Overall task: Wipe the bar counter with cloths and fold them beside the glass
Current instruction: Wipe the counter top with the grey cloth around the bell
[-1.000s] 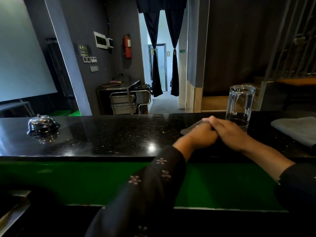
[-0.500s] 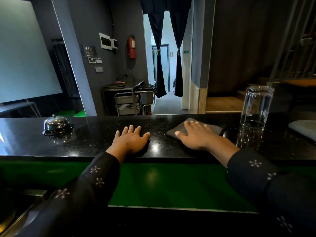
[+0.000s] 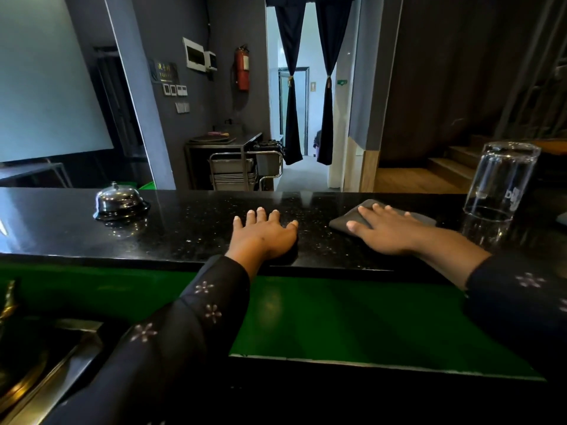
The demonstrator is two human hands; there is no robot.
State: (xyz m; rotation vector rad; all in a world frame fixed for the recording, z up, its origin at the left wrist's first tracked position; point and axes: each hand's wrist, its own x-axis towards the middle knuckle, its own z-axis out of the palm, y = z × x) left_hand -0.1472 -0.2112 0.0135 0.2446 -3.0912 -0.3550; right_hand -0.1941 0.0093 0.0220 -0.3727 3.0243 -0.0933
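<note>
A folded grey cloth (image 3: 343, 221) lies on the black speckled bar counter (image 3: 190, 228), left of an upturned clear glass (image 3: 498, 182). My right hand (image 3: 389, 230) lies flat on the cloth with fingers spread, covering most of it. My left hand (image 3: 264, 234) rests palm down on the bare counter, fingers apart, a short way left of the cloth and holding nothing. A corner of a second pale cloth (image 3: 563, 217) shows at the right edge.
A chrome service bell (image 3: 119, 202) stands on the counter at the left. Below the counter's near edge runs a green panel (image 3: 352, 317). A metal sink edge (image 3: 46, 363) shows at the bottom left. Beyond the counter are a steel trolley (image 3: 239, 167) and a curtained doorway.
My hands were together on the cloth beside the glass; my left hand has come off it and moved left onto the bare counter. My view has swung left.
</note>
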